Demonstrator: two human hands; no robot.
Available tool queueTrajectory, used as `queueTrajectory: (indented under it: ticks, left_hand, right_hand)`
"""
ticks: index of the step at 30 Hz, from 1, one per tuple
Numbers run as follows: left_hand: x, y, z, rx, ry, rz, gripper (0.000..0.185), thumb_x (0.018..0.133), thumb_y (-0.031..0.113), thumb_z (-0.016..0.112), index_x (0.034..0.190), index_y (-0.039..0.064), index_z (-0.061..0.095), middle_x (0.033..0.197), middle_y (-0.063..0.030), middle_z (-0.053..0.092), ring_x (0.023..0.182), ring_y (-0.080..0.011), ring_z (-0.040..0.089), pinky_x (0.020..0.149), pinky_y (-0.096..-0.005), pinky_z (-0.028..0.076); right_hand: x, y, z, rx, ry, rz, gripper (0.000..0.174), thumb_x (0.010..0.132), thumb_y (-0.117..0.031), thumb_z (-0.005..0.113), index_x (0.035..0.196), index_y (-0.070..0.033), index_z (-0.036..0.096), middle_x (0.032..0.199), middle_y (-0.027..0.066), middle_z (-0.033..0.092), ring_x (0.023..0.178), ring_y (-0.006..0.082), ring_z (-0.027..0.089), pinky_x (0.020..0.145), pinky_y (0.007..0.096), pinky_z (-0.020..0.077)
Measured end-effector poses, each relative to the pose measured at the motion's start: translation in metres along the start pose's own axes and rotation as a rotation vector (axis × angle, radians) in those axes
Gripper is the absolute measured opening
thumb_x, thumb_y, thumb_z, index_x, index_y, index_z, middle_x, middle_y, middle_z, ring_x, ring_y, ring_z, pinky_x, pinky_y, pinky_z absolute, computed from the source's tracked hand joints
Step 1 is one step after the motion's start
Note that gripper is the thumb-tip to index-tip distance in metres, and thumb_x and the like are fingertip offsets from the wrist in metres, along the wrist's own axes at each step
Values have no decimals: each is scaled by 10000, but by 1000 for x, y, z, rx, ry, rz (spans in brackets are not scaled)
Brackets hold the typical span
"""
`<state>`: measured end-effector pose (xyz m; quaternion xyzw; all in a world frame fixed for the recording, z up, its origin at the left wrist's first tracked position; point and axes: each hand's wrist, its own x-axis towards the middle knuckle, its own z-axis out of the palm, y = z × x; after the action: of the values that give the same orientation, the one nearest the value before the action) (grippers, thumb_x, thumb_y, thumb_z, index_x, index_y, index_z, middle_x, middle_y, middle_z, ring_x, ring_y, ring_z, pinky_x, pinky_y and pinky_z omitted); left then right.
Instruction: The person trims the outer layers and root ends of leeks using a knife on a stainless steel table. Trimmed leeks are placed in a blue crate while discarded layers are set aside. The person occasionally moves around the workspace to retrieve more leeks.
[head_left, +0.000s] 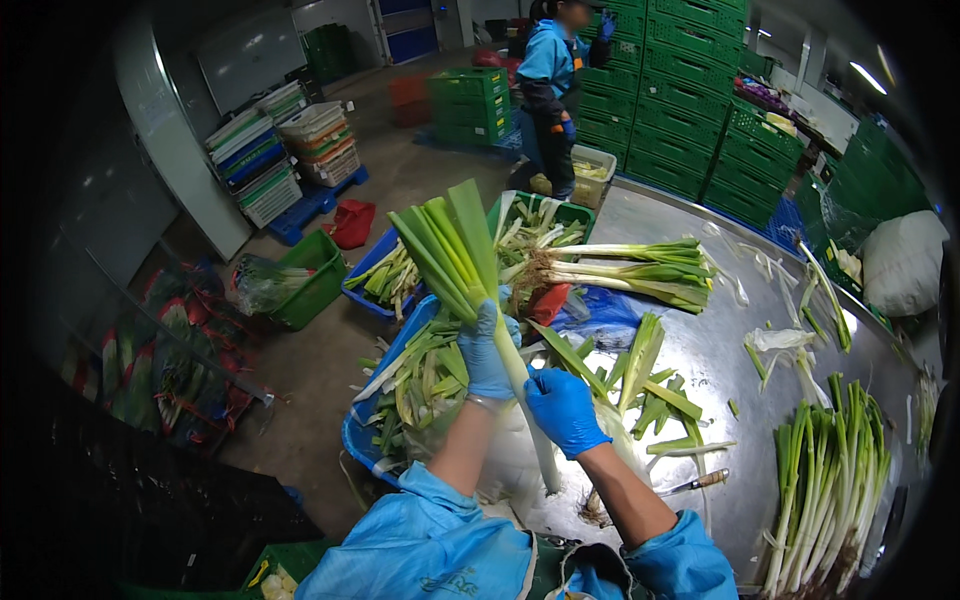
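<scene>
A thick leek (519, 367) stands tilted before me, its green leaves fanned at the top and its root end down near the steel table (720, 367). My left hand (486, 352), in a blue glove, is wrapped around it just below the leaves. Against the right side of the white shaft, my gloved right hand (562, 409) has its fingers curled; whether it pinches an outer layer is hidden. A knife with a wooden handle (711, 478) lies on the table to the right of my right forearm. Cut leek leaves (664, 405) are scattered beyond my right hand.
At left, a blue crate (356, 435) is heaped with leaf trimmings. Rooted leeks (630, 274) lie across the far side; a leek bundle (825, 480) rests at right. Further off, a person (555, 90) in blue stands by stacked green crates (679, 97).
</scene>
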<state>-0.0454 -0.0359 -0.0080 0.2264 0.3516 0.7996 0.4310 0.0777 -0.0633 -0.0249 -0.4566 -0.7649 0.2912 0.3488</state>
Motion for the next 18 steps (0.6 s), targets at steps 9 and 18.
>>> queueTrajectory:
  ticks: [9, 18]
  left_hand:
    - [-7, -14, -12, -58, 78, -25, 441, 812, 388, 664, 1068, 40, 580, 623, 14, 509, 514, -55, 460, 460, -180, 381]
    - [-19, -10, -12, 9, -115, -112, 568, 817, 514, 597, 1093, 21, 540, 594, 15, 473, 506, -73, 467, 446, -202, 393]
  right_hand:
    - [-3, 25, 10, 199, 13, 82, 98, 796, -104, 600, 791, -6, 598, 706, 139, 582, 647, 233, 564, 618, 335, 452]
    - [11, 9, -19, 529, -339, 274, 225, 803, -156, 657, 939, 23, 636, 852, 74, 637, 782, 115, 574, 740, 270, 471]
